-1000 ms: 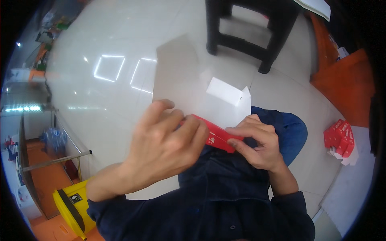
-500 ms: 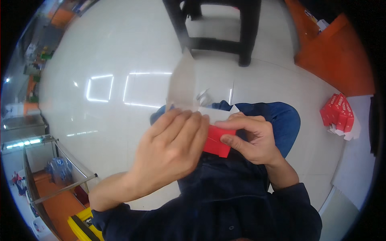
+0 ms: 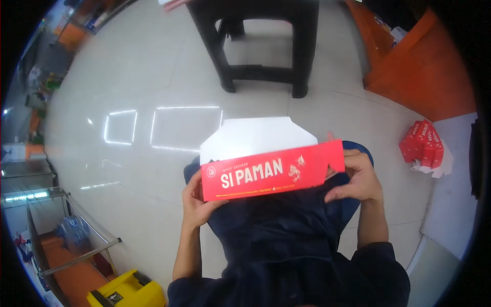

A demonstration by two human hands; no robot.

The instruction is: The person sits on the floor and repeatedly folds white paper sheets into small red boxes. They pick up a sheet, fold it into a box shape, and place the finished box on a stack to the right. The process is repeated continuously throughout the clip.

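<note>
A red cardboard food box with white print spans the space between my hands, above my lap. Its long red side faces me, and a wide white lid flap with slanted corners stands up beyond it. My left hand grips the box's left end, thumb in front and fingers partly hidden behind the wall. At the other end, my right hand curls its fingers round a red end flap that sticks out, while its thumb sits just below. Inside the box is hidden.
Ahead on the shiny tiled floor stands a black stool. Several red folded boxes are stacked at the right, near an orange panel. A yellow case and a metal rail frame lie at lower left.
The box has turned so its long printed side faces me, with the white flap standing beyond it. My left hand has moved left and down to that end; my right hand has shifted right.
</note>
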